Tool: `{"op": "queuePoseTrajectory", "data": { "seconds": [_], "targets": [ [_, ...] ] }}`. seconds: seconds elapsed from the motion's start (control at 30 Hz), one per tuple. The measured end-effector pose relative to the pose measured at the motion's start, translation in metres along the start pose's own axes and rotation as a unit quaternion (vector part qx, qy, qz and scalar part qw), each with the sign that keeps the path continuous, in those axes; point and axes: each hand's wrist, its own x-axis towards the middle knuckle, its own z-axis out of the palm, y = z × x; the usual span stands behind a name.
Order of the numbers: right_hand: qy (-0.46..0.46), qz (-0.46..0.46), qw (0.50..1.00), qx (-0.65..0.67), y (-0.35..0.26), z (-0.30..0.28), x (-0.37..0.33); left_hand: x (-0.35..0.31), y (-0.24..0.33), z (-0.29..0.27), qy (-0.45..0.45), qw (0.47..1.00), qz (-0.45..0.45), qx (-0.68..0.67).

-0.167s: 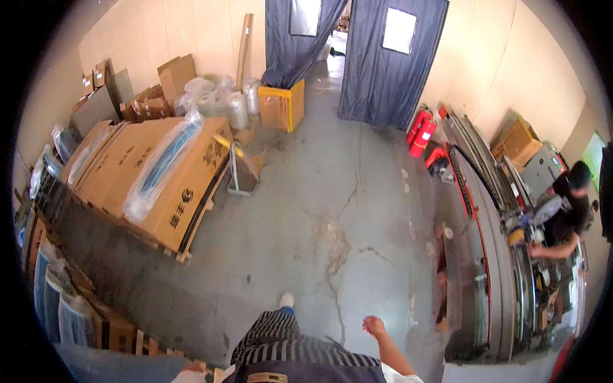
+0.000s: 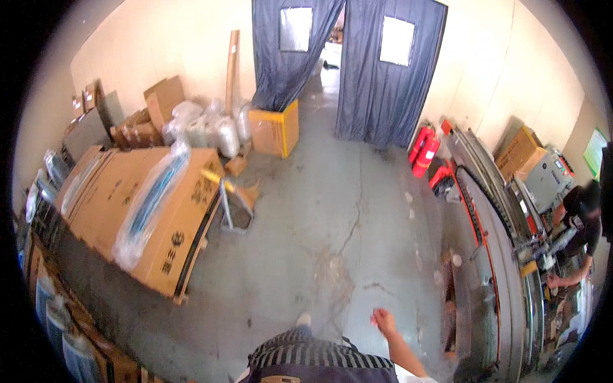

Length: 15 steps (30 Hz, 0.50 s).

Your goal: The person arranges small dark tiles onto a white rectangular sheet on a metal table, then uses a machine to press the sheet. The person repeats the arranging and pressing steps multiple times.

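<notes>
I look down over a cracked concrete floor [image 2: 332, 223] in a workshop. My right hand [image 2: 384, 321] swings low in front of me, blurred, fingers loosely curled, with nothing visibly in it. My left hand is out of view. My striped top [image 2: 319, 360] and one shoe tip [image 2: 304, 318] show at the lower edge.
Large flat cardboard boxes [image 2: 147, 217] with a plastic-wrapped bundle lie on the left. A yellow box [image 2: 274, 131] stands by dark blue curtain doors [image 2: 383, 70]. Red extinguishers [image 2: 424, 153] and a long conveyor machine [image 2: 498, 255] run along the right, where another person [image 2: 578, 223] works.
The view has shifted slightly forward. My right hand has swung a little forward and up.
</notes>
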Motion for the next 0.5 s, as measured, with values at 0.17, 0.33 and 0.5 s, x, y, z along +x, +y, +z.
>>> {"op": "queuePoseTrajectory", "data": {
  "seconds": [0.17, 0.33, 0.5],
  "targets": [
    [-0.128, 0.072, 0.972, -0.184, 0.052, -0.016, 0.071, 0.202, 0.267, -0.233, 0.111, 0.980, 0.129, -0.107],
    [-0.151, 0.224, 0.949, -0.165, 0.040, -0.038, 0.183, 0.162, 0.629, -0.540, 0.272, 0.864, 0.403, -0.133],
    [-0.143, 0.195, 0.955, -0.174, -0.005, -0.078, 0.405, 0.201, 0.738, -0.654, 0.277, 0.823, 0.446, -0.215]
  ]
}}
